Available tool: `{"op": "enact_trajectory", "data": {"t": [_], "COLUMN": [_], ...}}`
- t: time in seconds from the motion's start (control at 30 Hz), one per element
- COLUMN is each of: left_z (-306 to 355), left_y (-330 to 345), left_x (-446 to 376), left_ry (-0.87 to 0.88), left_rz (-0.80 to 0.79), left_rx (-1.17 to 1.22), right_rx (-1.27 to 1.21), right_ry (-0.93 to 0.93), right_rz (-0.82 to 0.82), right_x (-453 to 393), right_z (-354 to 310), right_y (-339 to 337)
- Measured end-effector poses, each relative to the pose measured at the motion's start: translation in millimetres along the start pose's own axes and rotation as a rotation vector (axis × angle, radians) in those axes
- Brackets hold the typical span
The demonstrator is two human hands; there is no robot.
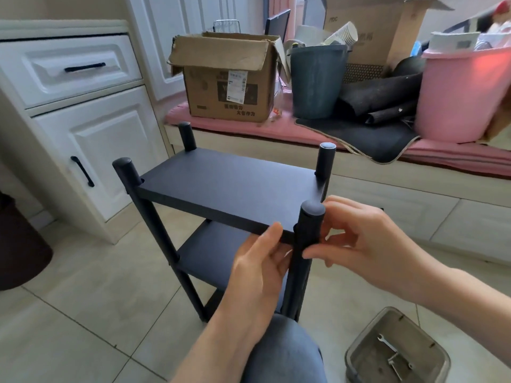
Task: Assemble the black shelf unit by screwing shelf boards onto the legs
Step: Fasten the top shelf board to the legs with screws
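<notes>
Near right on the tile floor: clear plastic tray [398, 352] holding a small wrench [387, 344]. Black shelf unit [221, 189] stands upright mid-floor; left hand [260, 268] pinches the top shelf board's near edge, right hand [367, 241] has fingers curled round the near-right leg [307, 239] at that corner. Far: cardboard box [229, 78], grey bin [318, 81], pink tub [461, 95] on a pink-cushioned bench.

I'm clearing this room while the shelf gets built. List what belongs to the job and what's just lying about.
Job:
black shelf unit
its near right black round leg
left hand
right hand
clear plastic tray holding a small metal wrench

Lying about:
brown cardboard box
grey-blue plastic bin
pink plastic tub
</notes>
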State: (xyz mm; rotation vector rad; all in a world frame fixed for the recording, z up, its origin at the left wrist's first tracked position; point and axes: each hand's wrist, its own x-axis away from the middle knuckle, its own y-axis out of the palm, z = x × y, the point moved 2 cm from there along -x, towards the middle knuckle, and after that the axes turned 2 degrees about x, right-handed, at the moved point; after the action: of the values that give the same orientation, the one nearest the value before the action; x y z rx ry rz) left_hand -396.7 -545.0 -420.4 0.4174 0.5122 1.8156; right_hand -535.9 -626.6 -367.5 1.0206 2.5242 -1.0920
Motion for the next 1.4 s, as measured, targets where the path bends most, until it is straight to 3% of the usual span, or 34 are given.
{"op": "enact_trajectory", "data": {"t": [0.13, 0.4, 0.6, 1.03, 1.4], "left_z": [-4, -7, -9, 2, 21], "left_y": [4, 2, -7, 0, -4], "left_x": [-7, -12, -10, -24, -69], "left_ry": [0.053, 0.200, 0.218, 0.204, 0.120], "left_rz": [0.123, 0.155, 0.121, 0.264, 0.054], "left_rx": [0.046, -0.075, -0.037, -0.027, -0.111], "right_rx": [0.027, 0.006, 0.054, 0.079, 0.124], "right_ry": [-0.041, -0.053, -0.058, -0.070, -0.069], "right_rz": [0.008, 0.044, 0.034, 0.059, 0.197], "right_x": [1, 1, 3, -7, -35], "right_z": [0, -1, -7, -6, 2], "right_y": [1, 4, 6, 11, 7]}}
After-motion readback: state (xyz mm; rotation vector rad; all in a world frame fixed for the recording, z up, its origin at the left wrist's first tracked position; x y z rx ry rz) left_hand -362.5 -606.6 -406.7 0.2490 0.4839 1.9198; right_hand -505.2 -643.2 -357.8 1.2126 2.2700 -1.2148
